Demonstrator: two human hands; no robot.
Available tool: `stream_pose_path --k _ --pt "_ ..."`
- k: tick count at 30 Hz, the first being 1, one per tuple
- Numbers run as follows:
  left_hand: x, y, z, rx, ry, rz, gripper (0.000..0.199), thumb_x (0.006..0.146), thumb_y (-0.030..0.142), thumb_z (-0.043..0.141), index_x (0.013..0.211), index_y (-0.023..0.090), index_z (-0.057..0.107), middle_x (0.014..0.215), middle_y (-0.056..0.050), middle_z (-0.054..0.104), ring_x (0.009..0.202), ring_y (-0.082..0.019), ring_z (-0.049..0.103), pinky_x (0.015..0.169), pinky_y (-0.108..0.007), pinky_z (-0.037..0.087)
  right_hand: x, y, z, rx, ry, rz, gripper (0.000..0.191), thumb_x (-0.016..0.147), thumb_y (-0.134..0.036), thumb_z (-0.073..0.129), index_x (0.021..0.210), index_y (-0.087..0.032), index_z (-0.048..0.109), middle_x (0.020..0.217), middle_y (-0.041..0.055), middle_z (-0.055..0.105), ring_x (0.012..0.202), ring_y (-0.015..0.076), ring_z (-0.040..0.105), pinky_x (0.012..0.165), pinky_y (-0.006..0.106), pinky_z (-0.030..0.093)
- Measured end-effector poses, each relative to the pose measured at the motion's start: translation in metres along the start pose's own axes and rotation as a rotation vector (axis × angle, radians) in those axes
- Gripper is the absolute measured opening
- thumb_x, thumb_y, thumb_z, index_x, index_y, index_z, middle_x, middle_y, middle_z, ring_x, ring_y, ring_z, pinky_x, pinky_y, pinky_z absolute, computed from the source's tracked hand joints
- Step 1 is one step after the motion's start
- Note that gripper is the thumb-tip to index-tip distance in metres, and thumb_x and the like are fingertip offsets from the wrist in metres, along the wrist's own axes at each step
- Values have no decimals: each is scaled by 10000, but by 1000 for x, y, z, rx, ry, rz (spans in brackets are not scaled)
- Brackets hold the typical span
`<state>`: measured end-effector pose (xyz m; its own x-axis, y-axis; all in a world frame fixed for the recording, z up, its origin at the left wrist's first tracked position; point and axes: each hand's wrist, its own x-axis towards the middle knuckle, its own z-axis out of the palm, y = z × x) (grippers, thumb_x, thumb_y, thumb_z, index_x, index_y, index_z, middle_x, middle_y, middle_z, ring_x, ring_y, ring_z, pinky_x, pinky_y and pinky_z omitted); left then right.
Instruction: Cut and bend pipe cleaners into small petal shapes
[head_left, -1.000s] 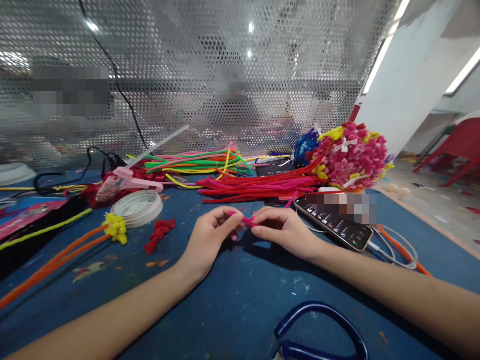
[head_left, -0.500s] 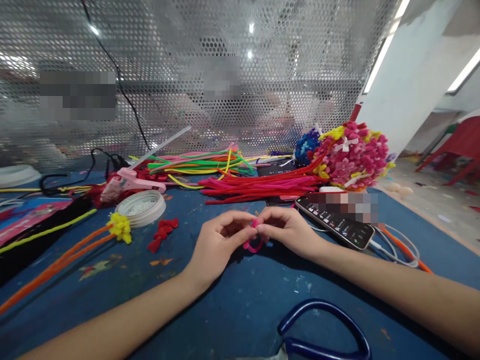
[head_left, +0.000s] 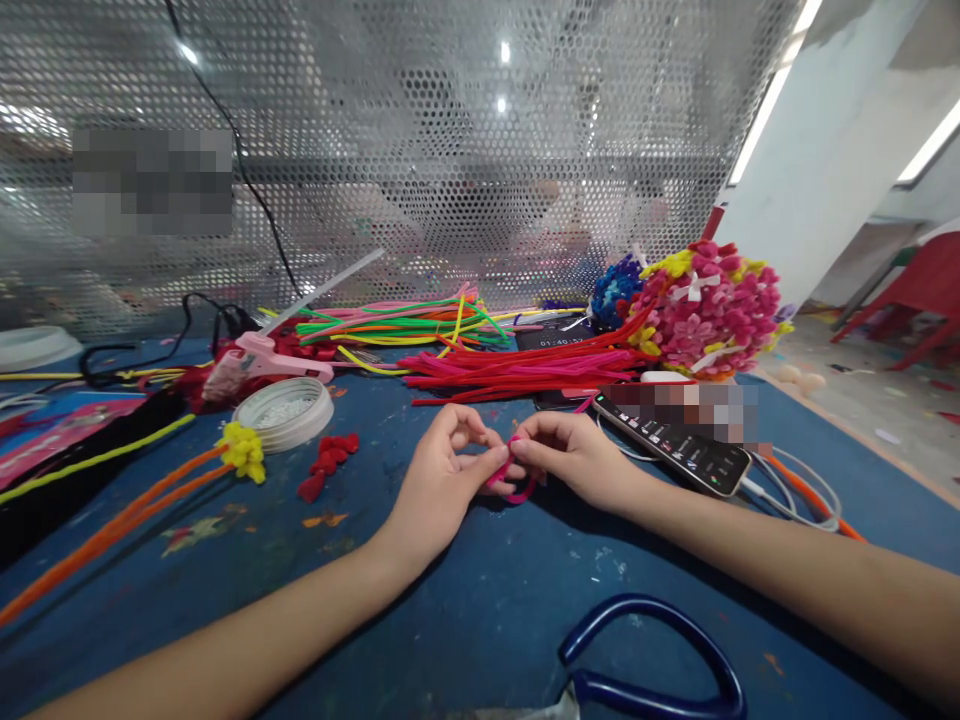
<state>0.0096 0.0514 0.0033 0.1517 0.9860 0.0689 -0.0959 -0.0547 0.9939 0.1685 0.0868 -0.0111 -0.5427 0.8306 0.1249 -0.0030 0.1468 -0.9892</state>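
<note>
Both hands meet over the middle of the blue table. My left hand (head_left: 442, 485) pinches a pink pipe cleaner (head_left: 519, 497) between thumb and fingers. My right hand (head_left: 581, 455) grips the same pipe cleaner at its fingertips, close beside the left. The pipe cleaner bends into a small loop hanging below the fingers; part of it is hidden by them. Left of the hands lie small red fuzzy pieces (head_left: 327, 466) and a yellow fuzzy flower (head_left: 244, 453) on orange stems. Behind the hands is a bundle of red and pink pipe cleaners (head_left: 517, 372).
Blue-handled scissors (head_left: 652, 700) lie in front. A lit phone (head_left: 675, 445) with a white cable is at the right, below a pink flower bouquet (head_left: 712, 315). A pink glue gun (head_left: 274, 360) and a round tub of beads (head_left: 285, 425) stand left. Perforated metal rises behind.
My left hand's fingers have lifted and spread a little, and the pink loop looks wider and has shifted slightly right. My right hand has barely moved.
</note>
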Motion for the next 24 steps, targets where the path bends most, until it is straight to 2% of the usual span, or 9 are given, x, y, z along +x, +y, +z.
stream_pose_path --k 6,10,13,17,20,24 --pt "2 -2 1 -7 98 67 273 756 237 609 818 217 344 809 68 500 631 -87 608 561 -261 553 -2 -3 4 -329 80 -131 111 821 -220 450 718 -180 439 634 -46 453 550 77 412 507 206 324" --pt "4 -4 -3 258 103 139 170 780 230 578 802 197 413 781 48 508 658 -78 550 585 -208 493 -6 -4 5 -466 130 -207 96 811 -152 415 724 -191 404 688 -28 483 610 94 419 555 220 334" --pt "4 -3 -6 386 48 163 104 799 222 556 840 188 467 756 33 537 664 -81 541 593 -193 454 -8 -3 5 -431 143 -224 82 821 -161 418 747 -195 409 729 -16 513 636 99 449 579 226 363" --pt "2 1 -5 269 8 73 172 805 259 540 923 187 438 664 48 536 514 -81 521 464 -195 411 -9 -1 5 -252 138 -183 86 805 -226 517 803 -202 434 708 -32 523 586 88 479 526 207 390" --pt "2 3 -3 171 -11 36 211 781 252 565 932 174 440 672 41 551 545 -92 554 525 -223 458 -8 0 5 -189 174 -194 149 767 -238 593 869 -200 492 719 -28 567 615 93 532 543 207 422" --pt "4 2 -3 81 -54 7 255 757 224 599 944 187 431 699 43 568 611 -98 579 551 -212 461 -8 0 4 -215 237 -244 131 768 -214 595 894 -196 567 797 -1 634 700 108 597 606 222 462"
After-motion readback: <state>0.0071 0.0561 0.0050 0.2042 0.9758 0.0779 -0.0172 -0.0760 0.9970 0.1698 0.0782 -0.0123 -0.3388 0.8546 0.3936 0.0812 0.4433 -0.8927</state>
